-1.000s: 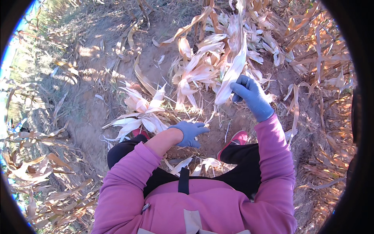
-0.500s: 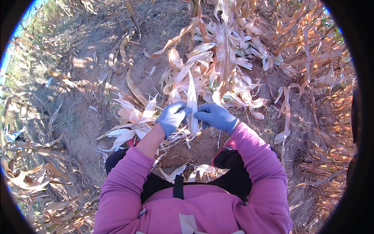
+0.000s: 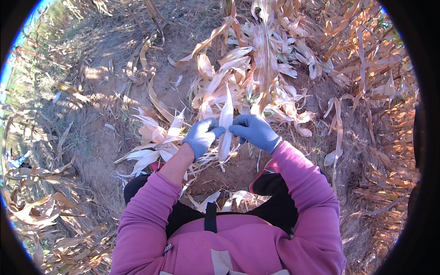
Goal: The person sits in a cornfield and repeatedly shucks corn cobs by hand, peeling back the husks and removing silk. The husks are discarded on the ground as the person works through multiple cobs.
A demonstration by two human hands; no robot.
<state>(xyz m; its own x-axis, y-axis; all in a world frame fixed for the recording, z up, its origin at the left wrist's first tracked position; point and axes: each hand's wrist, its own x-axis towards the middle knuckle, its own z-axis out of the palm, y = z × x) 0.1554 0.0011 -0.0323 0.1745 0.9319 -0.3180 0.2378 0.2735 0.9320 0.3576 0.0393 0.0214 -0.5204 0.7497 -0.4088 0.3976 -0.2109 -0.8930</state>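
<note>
Between my two blue-gloved hands a single pale corn husk [image 3: 226, 119] stands upright, its pointed tip away from me. My left hand [image 3: 200, 138] pinches the husk's left edge between thumb and curled fingers. From the other side my right hand [image 3: 255, 133] grips the right edge, thumb and bent forefinger meeting at it. The fingertips are partly hidden behind the husk. Just left of my left hand lies a bunch of dry husks [image 3: 153, 135]. Beyond both hands spreads a larger heap of husks [image 3: 229, 75].
A dry corn stalk [image 3: 264, 59] with hanging leaves rises through the heap. Standing dry corn [image 3: 380, 91] lines the right side. Fallen leaves [image 3: 41, 211] lie at the left. Bare soil [image 3: 103, 142] shows between. My shoe [image 3: 265, 174] is under my right forearm.
My right hand has lifted slightly, its fingers more bent. The husk has turned a little, its tip leaning slightly to the right. My left hand has barely moved.
</note>
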